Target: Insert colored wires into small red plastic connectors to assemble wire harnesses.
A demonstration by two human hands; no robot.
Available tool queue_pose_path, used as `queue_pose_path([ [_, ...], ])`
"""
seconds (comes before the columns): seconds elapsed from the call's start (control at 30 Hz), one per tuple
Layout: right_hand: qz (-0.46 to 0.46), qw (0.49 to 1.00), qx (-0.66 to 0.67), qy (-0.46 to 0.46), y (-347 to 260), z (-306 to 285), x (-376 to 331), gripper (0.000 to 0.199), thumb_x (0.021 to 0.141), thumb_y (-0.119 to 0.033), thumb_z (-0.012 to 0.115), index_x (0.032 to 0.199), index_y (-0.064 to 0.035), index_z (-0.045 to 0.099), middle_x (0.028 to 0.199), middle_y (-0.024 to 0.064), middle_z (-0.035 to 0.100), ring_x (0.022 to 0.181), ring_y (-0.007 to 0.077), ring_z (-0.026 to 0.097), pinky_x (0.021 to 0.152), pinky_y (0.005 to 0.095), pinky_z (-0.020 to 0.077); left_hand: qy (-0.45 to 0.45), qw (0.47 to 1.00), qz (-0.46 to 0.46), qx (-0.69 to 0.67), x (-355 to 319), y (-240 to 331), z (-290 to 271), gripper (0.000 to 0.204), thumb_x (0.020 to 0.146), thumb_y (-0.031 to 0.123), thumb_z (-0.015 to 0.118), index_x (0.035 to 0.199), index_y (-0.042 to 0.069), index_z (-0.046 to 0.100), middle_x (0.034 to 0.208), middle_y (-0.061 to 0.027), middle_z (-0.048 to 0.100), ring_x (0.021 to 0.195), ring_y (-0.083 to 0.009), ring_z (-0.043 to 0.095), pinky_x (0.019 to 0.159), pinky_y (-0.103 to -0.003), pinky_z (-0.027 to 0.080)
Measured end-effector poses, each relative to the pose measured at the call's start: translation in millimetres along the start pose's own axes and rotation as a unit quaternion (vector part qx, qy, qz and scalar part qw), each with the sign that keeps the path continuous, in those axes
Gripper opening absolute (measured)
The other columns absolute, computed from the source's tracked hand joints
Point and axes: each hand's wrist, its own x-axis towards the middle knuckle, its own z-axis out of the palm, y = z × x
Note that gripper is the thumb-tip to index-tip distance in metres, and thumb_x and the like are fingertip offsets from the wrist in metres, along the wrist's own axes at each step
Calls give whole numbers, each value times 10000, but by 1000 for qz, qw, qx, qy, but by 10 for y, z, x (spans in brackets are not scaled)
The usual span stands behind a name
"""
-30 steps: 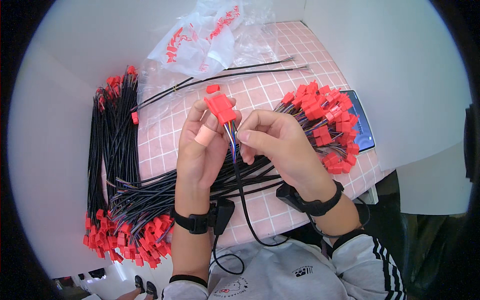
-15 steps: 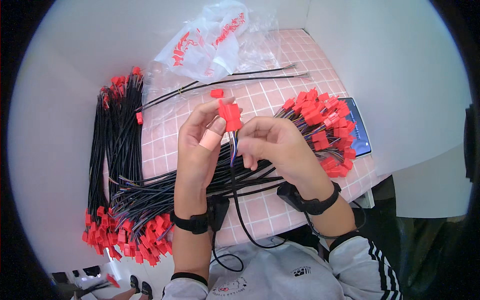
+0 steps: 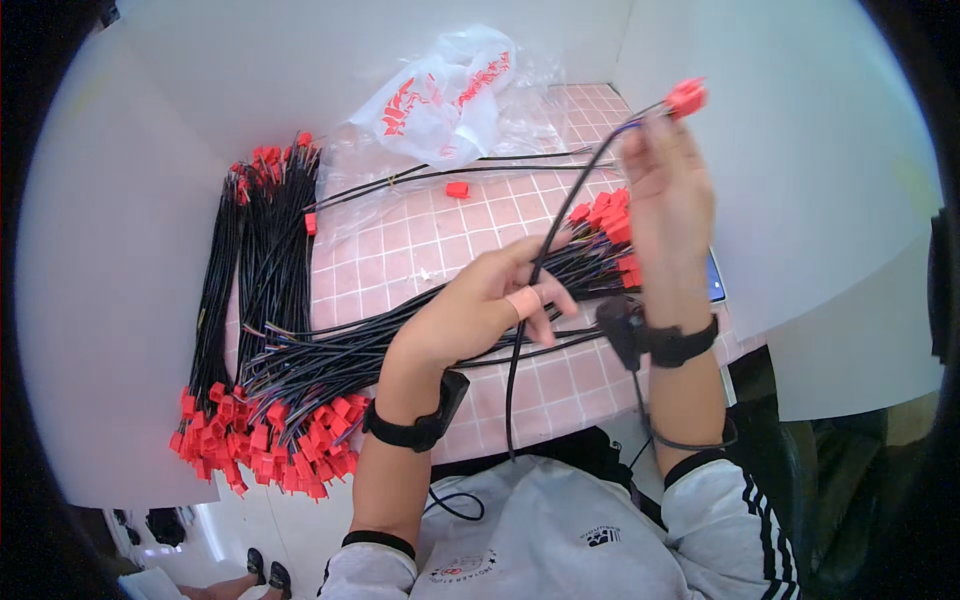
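Observation:
High at the right, my right hand point(image 3: 672, 170) grips a black cable point(image 3: 581, 185) just below its red plug connector point(image 3: 687, 97). Thin coloured wires show where the cable enters the connector. The cable hangs in a curve down toward my shirt. Partway along it, my left hand point(image 3: 490, 300) lets the cable run through its loosely curled fingers; an orange band wraps one finger. Under both hands lies a bundle of black cables point(image 3: 440, 325), its red connectors point(image 3: 605, 215) at the right partly covered by my right forearm.
More cable bundles point(image 3: 275, 260) stand along the left wall, with red connectors point(image 3: 300, 440) heaped at the near left edge. A plastic bag point(image 3: 450, 100), two loose cables and a single red connector point(image 3: 457, 190) lie farther back. A phone point(image 3: 715, 278) peeks out behind my right forearm.
My right hand has taken the connector end from between both hands and carried it up and right. My left hand has let go of the connector and come down beside the cable.

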Motion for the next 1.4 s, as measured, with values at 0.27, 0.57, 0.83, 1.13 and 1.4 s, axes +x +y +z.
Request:
queue_pose_path([
  [0.27, -222, 971, 32, 81, -691, -369, 433, 84, 797, -9, 537, 859, 44, 516, 897, 136, 562, 782, 167, 561, 705, 237, 487, 333, 779, 225, 481, -560, 578, 132, 299, 736, -80, 457, 1007, 9, 547, 726, -148, 513, 658, -279, 521, 600, -305, 417],
  [0.57, 193, 835, -511, -63, -714, -565, 259, 164, 770, -184, 590, 747, -26, 558, 679, 50, 579, 592, 88, 536, 533, 199, 412, 298, 757, -6, 581, -1103, 383, -446, 237, 680, -72, 488, 888, -15, 586, 744, -166, 557, 670, -294, 554, 643, -321, 440],
  [0.83, 172, 746, -570, -300, -18, 157, 764, 181, 751, -189, 578, 796, -14, 566, 671, 43, 580, 582, 97, 543, 518, 217, 421, 211, 758, -172, 593, -1046, 130, -541, 304, 631, -24, 591, 932, 20, 600, 856, -184, 551, 828, -333, 519, 761, -376, 408],
  [1.13, 288, 286, -832, -378, 1437, -534, 1171, 458, 618, -54, 586, 1069, -59, 508, 848, 144, 602, 729, 251, 608, 645, 357, 474, 121, 727, -241, 631, -309, 268, -1105, 388, 750, 149, 552, 1106, 12, 476, 1040, -196, 541, 948, -347, 516, 823, -374, 409],
  [1.4, 73, 335, -845, -410, 1391, -544, 1144, 223, 684, -8, 502, 901, -37, 547, 862, 182, 586, 839, 337, 565, 695, 417, 459, 175, 673, -284, 660, 418, -304, -1591, 541, 747, 41, 412, 1276, 53, 300, 1347, -132, 252, 1225, -287, 282, 937, -464, 314],
])
